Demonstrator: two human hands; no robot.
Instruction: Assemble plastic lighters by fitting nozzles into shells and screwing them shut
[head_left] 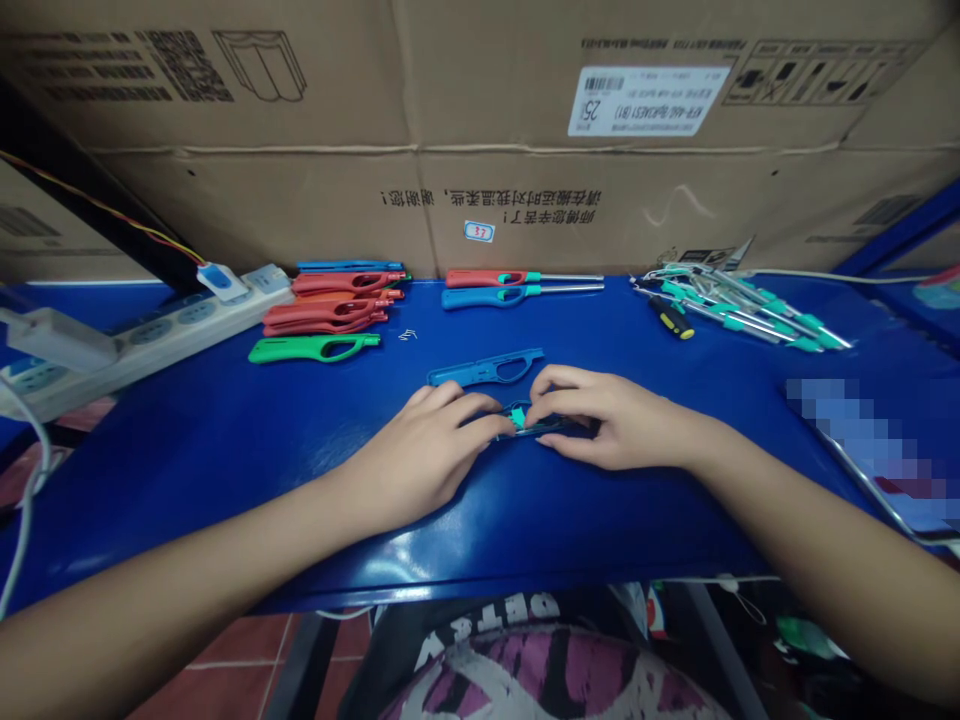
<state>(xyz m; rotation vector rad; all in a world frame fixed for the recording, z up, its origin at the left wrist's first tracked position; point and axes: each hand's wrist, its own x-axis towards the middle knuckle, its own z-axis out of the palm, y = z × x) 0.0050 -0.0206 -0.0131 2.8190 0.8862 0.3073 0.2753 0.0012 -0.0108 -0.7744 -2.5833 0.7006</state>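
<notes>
At the middle of the blue table, my left hand [427, 445] and my right hand [611, 415] come together over a blue lighter casing half with a green trigger piece [518, 416] in it. My left fingers are closed at its left end. The right thumb and fingers pinch around the part just right of the green piece. My fingers cover much of this casing. Just beyond them lies a second blue casing half [480, 372], hollow side showing.
Red, orange, blue and green casings [330, 318] lie back left, near tiny metal pins [407, 335]. Two long-nosed lighters [487, 297] lie at the back. Farther right are metal-tubed inner parts [750, 310] and a screwdriver [673, 318]. A power strip [165, 330] and cardboard box [300, 200] border the table [420, 560].
</notes>
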